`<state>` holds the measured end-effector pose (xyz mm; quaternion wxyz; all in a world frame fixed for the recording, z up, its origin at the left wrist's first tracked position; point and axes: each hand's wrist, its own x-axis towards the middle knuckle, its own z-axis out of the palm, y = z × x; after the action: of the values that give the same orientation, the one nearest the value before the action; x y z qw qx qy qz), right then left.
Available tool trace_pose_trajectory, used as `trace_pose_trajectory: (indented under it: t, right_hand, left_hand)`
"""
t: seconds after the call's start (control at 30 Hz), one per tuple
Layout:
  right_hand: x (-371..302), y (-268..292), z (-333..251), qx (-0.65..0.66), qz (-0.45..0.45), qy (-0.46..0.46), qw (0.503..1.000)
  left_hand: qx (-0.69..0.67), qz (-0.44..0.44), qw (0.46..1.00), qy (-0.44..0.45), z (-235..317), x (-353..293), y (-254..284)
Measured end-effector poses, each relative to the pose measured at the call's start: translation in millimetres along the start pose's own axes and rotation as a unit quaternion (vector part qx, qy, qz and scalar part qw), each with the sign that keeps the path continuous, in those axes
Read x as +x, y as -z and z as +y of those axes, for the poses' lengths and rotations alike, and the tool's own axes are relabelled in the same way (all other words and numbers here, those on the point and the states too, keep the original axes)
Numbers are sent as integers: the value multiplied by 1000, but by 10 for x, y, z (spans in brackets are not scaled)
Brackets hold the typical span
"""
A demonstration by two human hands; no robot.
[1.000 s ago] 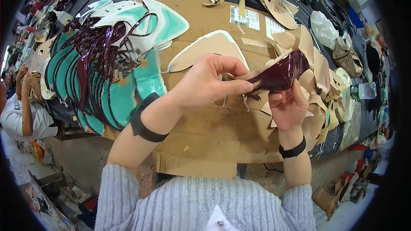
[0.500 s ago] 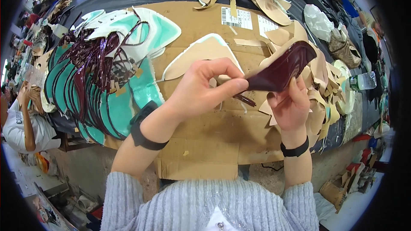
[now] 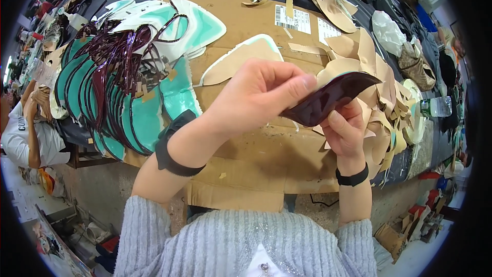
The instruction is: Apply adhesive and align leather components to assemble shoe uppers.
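Note:
A glossy dark maroon leather-like piece (image 3: 328, 101) is held up above the cardboard. It is curved, and a pale teal edge shows along its top. My left hand (image 3: 251, 95) pinches its upper left edge between thumb and fingers. From below, my right hand (image 3: 347, 132) grips its lower right part, with the thumb in front and the other fingers partly hidden. Behind my left hand, a beige panel with a white rim (image 3: 243, 61) lies on the cardboard sheet (image 3: 246, 161).
At left, teal pieces with maroon edging (image 3: 146, 125) lie fanned under tangled maroon strips (image 3: 123, 54). Beige cut pieces (image 3: 379, 107) are heaped at right. Beyond them are a clear plastic bottle (image 3: 435, 106) and a white plastic bag (image 3: 387, 33). Another person (image 3: 33, 133) works at far left.
The maroon piece has tilted, so its right end sits lower and its teal edge shows. My left hand has shifted slightly right and up along it, and the view has moved a little.

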<state>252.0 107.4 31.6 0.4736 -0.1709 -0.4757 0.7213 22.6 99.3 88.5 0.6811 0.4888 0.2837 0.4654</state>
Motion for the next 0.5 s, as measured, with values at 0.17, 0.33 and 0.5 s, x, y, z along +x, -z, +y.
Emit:
trace_pose_trajectory:
  t: [0.17,0.33,0.5]
  right_hand:
    - [51,-11,45,-13,-28,26,999]
    - [109,-192,52,-180,18,147,972]
    - [115,-274,42,-306,38,244,919]
  left_hand:
    - [46,28,998,38,-51,57,-49]
    - [215,128,962,-109,-125,17,-125]
    - [80,38,993,-79,-105,-12,12]
